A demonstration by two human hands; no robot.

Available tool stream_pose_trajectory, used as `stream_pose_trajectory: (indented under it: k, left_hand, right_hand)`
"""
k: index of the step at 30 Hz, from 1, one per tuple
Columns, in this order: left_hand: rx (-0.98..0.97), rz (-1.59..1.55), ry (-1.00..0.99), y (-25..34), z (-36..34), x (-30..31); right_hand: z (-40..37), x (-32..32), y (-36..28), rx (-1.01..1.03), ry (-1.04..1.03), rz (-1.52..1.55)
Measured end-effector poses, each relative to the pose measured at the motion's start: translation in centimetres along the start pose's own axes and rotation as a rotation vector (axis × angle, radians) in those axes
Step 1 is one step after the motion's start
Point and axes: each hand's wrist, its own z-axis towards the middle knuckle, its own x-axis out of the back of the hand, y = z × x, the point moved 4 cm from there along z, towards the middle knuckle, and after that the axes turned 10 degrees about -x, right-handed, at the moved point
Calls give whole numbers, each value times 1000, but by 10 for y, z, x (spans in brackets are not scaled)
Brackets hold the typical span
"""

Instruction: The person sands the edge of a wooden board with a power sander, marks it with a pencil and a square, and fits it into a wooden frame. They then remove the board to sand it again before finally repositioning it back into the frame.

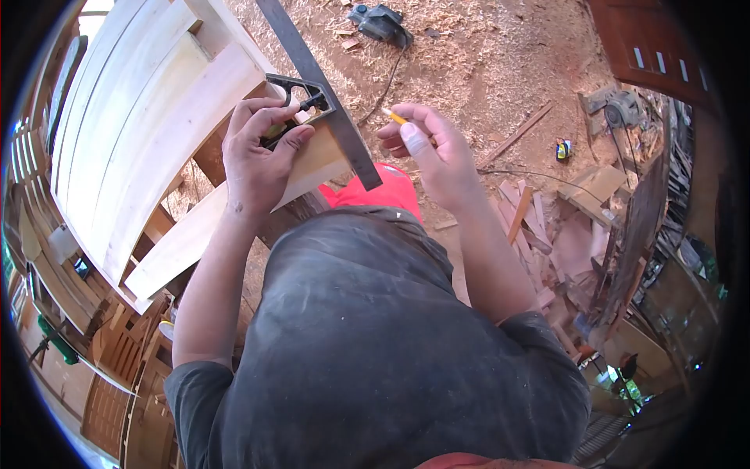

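Note:
My left hand (262,144) is closed around the dark head of a combination square (351,144). The square's head rests against a pale wooden board, and its long dark blade lies across the board's end. That board belongs to a slatted wooden piece (148,117) made of several pale, curved planks. To the right of the blade, my right hand (431,148) is raised and grips a yellow pencil (398,119) between thumb and fingers. The pencil's tip points up and left, apart from the wood.
Wood shavings cover the ground, where a dark power planer (380,25) lies with its cord trailing. A small yellow-and-black object (563,149) sits farther right. Offcuts (531,215) are heaped at the right. Something red (379,187) is just in front of my body.

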Motion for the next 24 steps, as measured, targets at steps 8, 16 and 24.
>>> stream_pose_trajectory:
  k: [8,16,24]
  left_hand:
    - [-25,16,33,1,-1,-2]
    - [-32,54,36,4,-2,-2]
    - [-75,91,38,6,-1,-3]
  right_hand:
    - [-4,-16,-12,127,-22,-176]
    - [0,-20,-25,268,26,-324]
    - [4,-23,-27,345,41,-382]
